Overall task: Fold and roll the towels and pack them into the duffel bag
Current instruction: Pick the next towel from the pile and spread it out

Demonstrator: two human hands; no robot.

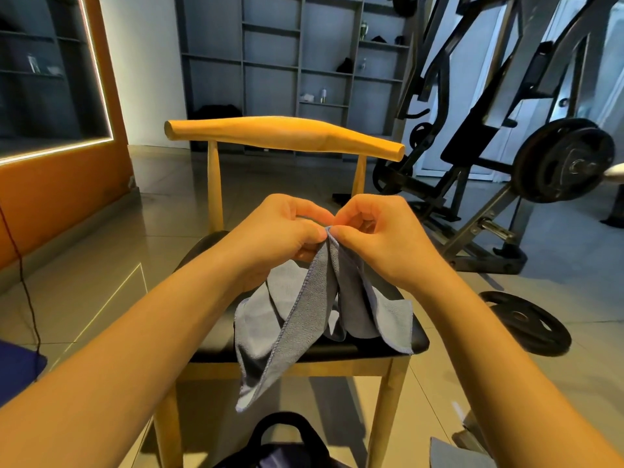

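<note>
The fingers (pixel 312 233) of the left hand (pixel 282 231) and of the right hand (pixel 380 239) are curling in and pinching the top edge of a grey-blue towel (pixel 304 319), thumbs nearly touching, above the seat of the wooden chair (pixel 283 133). The towel is hanging from that pinch in loose folds, draping over the chair's black seat and trailing past its front edge. In front of the chair, at the bottom of the view, a dark duffel bag (pixel 263 457) is sitting with its handle standing up; I cannot tell what is inside it. Another grey towel (pixel 452 454) is lying on the floor in front of the chair, to its right. A weight plate (pixel 526 322) is lying on the floor just right of the chair.
</note>
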